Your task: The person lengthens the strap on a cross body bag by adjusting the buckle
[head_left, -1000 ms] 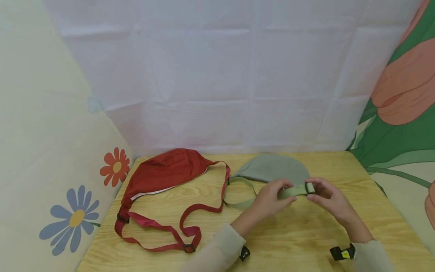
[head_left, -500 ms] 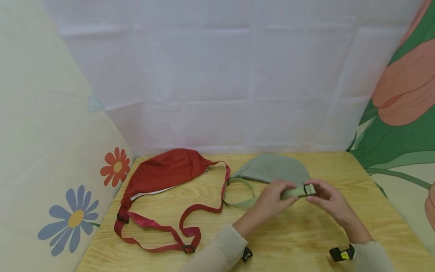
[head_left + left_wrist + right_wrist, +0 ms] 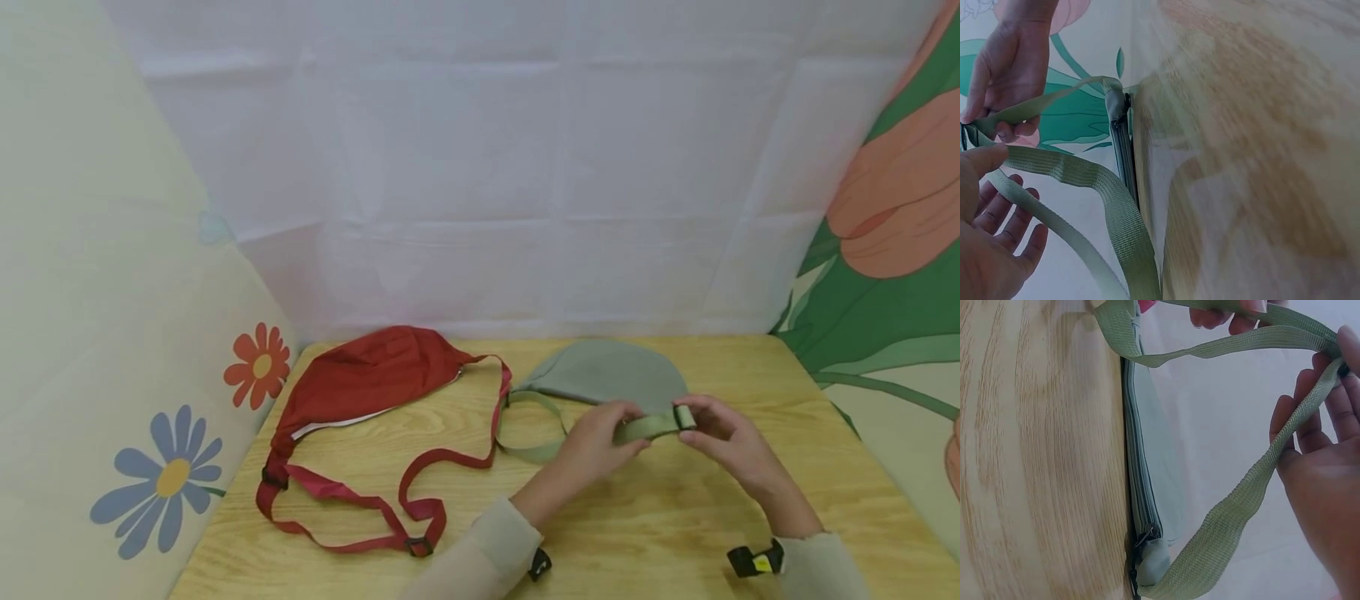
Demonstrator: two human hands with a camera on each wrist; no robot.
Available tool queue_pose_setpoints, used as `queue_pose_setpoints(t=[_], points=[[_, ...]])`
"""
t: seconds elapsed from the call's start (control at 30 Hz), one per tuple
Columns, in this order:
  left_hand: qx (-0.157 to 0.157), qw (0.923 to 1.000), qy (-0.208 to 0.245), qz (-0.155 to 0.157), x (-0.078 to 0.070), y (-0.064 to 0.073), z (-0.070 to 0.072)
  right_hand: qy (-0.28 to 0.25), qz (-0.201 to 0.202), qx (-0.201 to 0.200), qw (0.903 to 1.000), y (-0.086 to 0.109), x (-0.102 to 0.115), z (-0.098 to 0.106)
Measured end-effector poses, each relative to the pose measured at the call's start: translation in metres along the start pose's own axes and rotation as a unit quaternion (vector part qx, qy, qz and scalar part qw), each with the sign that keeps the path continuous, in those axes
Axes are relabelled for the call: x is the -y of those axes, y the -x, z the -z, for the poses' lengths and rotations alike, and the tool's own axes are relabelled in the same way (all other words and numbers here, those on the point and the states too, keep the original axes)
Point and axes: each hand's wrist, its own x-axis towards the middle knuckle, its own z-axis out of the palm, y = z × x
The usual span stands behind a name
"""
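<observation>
One green webbing strap (image 3: pixel 649 426), pinched by left hand (image 3: pixel 598 439); right hand (image 3: pixel 729 435) pinches black slider buckle (image 3: pixel 682 417). Strap likely light, limp, hardly fragile; stiff buckle probably surest hold.

Strap (image 3: pixel 1222 534) pale green, ribbed; its bag (image 3: pixel 611 371) grey-green; buckle (image 3: pixel 678 417) apparently black. Other bag (image 3: pixel 375 375) red. Table (image 3: pixel 637 533) yellowish, wood-grained.
</observation>
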Motion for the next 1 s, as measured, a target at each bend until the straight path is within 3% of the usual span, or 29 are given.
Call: queue_pose_setpoints(t=[0.27,0.5,0.73,0.83,1.0], points=[[-0.027,0.9982,-0.019,-0.049,-0.006,0.002,0.001,-0.001,-0.011,0.01,0.9999,0.001,0.0,-0.002],[-0.024,0.9996,-0.005,-0.012,-0.013,0.002,0.0,0.013,-0.011,0.002,0.9999,0.002,-0.002,-0.002],[0.002,0.9985,-0.049,0.022,-0.005,0.003,-0.001,0.025,-0.014,-0.007,0.9996,0.002,0.0,-0.002],[-0.001,0.9986,-0.048,0.024,0.0,0.005,-0.001,0.033,-0.014,-0.015,0.9993,0.003,0.002,-0.003],[-0.022,0.9992,-0.032,-0.001,0.002,0.006,0.003,0.032,-0.013,-0.025,0.9991,0.003,0.004,-0.002]])
